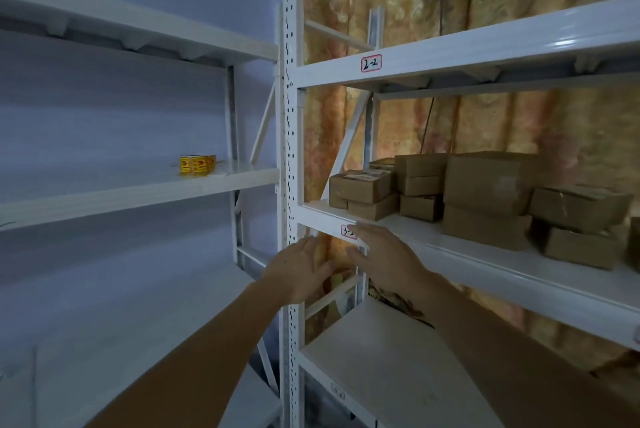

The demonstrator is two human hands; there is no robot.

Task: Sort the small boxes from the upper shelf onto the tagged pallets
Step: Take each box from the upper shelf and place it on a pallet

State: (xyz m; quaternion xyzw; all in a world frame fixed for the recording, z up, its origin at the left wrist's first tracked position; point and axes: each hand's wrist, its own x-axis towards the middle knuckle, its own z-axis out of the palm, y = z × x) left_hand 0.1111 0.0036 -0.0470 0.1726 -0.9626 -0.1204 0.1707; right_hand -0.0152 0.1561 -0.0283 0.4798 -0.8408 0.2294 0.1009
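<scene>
We see both arms stretched forward toward a white metal rack. The left hand (300, 270) is empty, its fingers straight and relaxed, in front of the perforated upright post (292, 150). The right hand (384, 259) is also empty with straight fingers, and its fingertips are at the front edge of the shelf (450, 247), just over a small red-framed label (347, 230) that it partly hides. The small brown cardboard boxes (485, 199) are stacked on this shelf, behind and to the right of the right hand, not touched by it. On the beam above there is a label reading "2-2" (371, 63). On the left rack lies a yellow roll of stickers (197, 164).
</scene>
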